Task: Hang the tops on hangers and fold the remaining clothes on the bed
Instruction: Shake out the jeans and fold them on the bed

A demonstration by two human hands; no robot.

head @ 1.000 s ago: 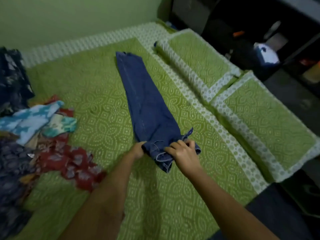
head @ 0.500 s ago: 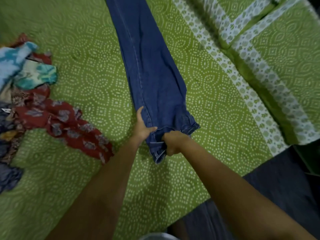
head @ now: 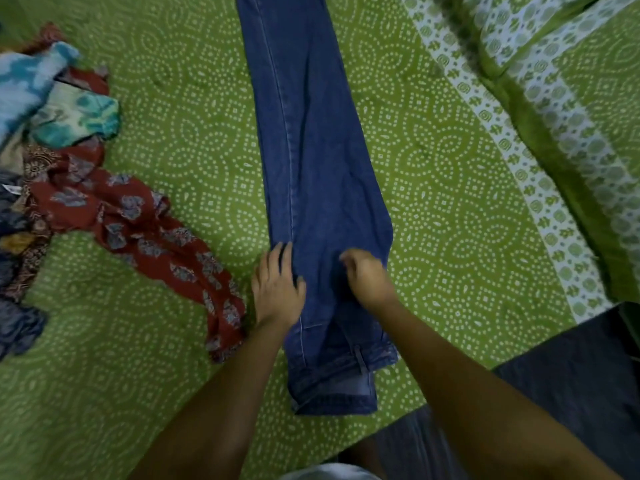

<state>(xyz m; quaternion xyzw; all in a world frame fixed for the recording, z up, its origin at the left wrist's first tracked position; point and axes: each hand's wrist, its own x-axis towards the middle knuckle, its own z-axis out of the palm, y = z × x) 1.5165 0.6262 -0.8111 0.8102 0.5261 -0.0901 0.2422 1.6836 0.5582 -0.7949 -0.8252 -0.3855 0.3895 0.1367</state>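
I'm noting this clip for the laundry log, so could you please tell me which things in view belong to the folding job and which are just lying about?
Part of the job:
- jeans, laid out lengthwise
- left hand, resting on the jeans
- right hand, fingers curled on the jeans
- red floral garment and clothes pile, waiting

Just lying about:
- green bedspread
- pillows
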